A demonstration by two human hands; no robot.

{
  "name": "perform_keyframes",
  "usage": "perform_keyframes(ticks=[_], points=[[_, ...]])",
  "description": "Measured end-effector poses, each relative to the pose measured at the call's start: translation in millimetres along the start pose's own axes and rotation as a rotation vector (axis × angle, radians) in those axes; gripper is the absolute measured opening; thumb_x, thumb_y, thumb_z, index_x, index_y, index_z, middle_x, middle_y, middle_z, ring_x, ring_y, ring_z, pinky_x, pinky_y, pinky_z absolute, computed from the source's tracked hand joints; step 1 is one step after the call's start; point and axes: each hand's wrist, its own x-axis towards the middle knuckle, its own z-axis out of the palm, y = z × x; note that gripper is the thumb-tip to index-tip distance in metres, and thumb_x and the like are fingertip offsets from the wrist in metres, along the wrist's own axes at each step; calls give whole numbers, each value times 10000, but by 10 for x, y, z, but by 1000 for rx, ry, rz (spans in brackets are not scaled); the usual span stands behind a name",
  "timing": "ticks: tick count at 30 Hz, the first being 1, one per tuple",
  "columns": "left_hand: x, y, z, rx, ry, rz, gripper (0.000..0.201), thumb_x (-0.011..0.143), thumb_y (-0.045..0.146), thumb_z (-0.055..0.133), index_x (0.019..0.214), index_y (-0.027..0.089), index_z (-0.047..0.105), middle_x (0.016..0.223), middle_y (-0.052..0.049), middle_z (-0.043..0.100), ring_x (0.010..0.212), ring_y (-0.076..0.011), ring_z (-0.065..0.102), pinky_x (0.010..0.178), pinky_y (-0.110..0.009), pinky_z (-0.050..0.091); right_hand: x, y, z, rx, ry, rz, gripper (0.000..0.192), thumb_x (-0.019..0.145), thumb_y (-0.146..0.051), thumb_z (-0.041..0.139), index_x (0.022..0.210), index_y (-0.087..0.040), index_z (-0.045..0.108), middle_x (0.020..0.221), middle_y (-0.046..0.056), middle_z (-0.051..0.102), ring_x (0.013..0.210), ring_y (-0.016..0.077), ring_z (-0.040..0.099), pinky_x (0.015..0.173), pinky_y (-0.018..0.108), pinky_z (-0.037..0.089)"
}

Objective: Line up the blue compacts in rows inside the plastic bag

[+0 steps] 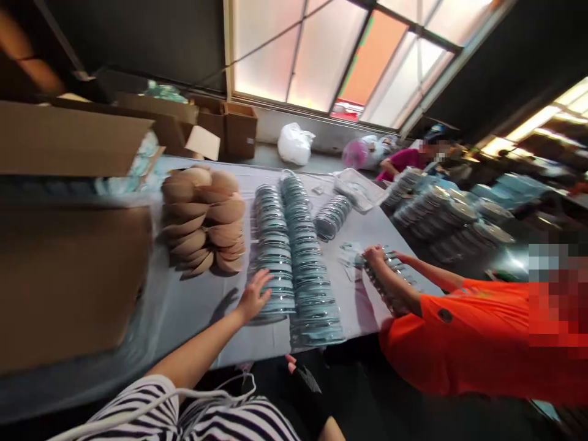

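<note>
— Grey table (197,312) under the big window, centre frame: two long rows of clear lids (294,257) lie overlapped, tan cups (202,217) to their left.

— How will they handle?

— Light, thin, slick and springy, I'd judge; take the row by its near end, from the sides.

— And your hands?

— Your left hand (255,297) is spread open, fingers resting on the near lids. Your right hand (301,376), gloved, hangs low at the table edge, holding nothing I can see.

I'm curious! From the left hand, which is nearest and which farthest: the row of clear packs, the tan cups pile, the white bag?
1. Row of clear packs: under the left hand, touching its fingers.
2. Tan cups pile: farther up the table, left.
3. White bag: by the window, farthest.
</note>
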Motion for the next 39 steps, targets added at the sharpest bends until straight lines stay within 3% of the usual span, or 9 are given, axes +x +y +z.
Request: perform_keyframes(ticks=[3, 6, 11, 16, 20, 25, 30, 33, 39], points=[[-1061, 167, -111, -30, -178, -50, 374, 863, 199, 554, 1219, 220, 666, 1383, -71, 599, 1344, -224, 503, 1167, -414, 376, -75, 118, 138, -108, -21, -23, 367, 447, -654, 747, 779, -497, 749, 727, -117, 721, 902, 303, 740, 894, 485, 509], [-1996, 220, -358, -21, -164, -277, 335, 858, 189, 538, 1143, 217, 712, 1251, -63, 687, 1194, -206, 621, 1089, -370, 453, -107, 408, 306, -203, -84, -14, 426, 404, -764, 694, 706, -464, 720, 751, -96, 723, 942, 309, 734, 887, 476, 519], [-3072, 194, -1200, 6, 165, -585, 304, 825, 197, 542, 1044, 221, 751, 1120, -53, 741, 1074, -214, 677, 1005, -373, 507, -274, 875, 851, -365, -338, 43, 509, 532, -819, 592, 818, -411, 691, 880, -54, 750, 960, 299, 737, 879, 492, 525], [-3641, 8, -2272, -201, 757, -720, 196, 746, 264, 665, 908, 199, 753, 1013, -76, 764, 998, -241, 704, 993, -415, 528, -513, 938, 1677, -635, -558, -91, 465, 621, -758, 553, 930, -429, 669, 800, -76, 735, 877, 295, 751, 820, 510, 542], [-3907, -302, -3082, -414, 1075, -709, 208, 705, 279, 749, 883, 175, 729, 988, -101, 759, 990, -246, 707, 1013, -427, 512, -504, 731, 2497, -973, -520, -552, 391, 729, -644, 464, 1004, -437, 651, 1034, -34, 755, 1063, 326, 703, 910, 507, 536], [-4035, -832, -4218, -558, 1171, -677, 279, 741, 283, 760, 982, 148, 713, 1053, -133, 739, 1008, -244, 699, 953, -385, 526, -151, 422, 3965, -1185, -339, -1166, 489, 861, -482, 408, 1254, -278, 616, 1280, 106, 662, 1237, 317, 601, 1057, 508, 472], [-3793, -1220, -5411, -1056, 1225, -863, 264, 893, 239, 601, 1156, 212, 616, 1232, -99, 669, 1008, -156, 685, 830, -268, 536, 98, 314, 5197, -1641, -117, -1304, 645, 763, -202, 489, 1396, -91, 543, 1474, 176, 494, 1380, 360, 429, 1121, 506, 363], [-3588, -1355, -5859, -1171, 1108, -920, 144, 913, 263, 555, 1019, 182, 612, 1038, -94, 706, 828, -148, 698, 719, -264, 549, 186, 259, 5362, -1841, -28, -1263, 669, 735, -93, 447, 1392, -132, 568, 1465, 150, 513, 1350, 332, 465, 1092, 480, 377], [-3261, -1349, -6234, -1167, 965, -825, 142, 748, 190, 717, 827, 149, 606, 714, -21, 663, 580, -126, 610, 566, -232, 500, 127, -340, 5177, -1689, 38, -1443, 493, 896, -286, 316, 1140, -119, 711, 1204, 190, 683, 1113, 324, 643, 930, 464, 517]])
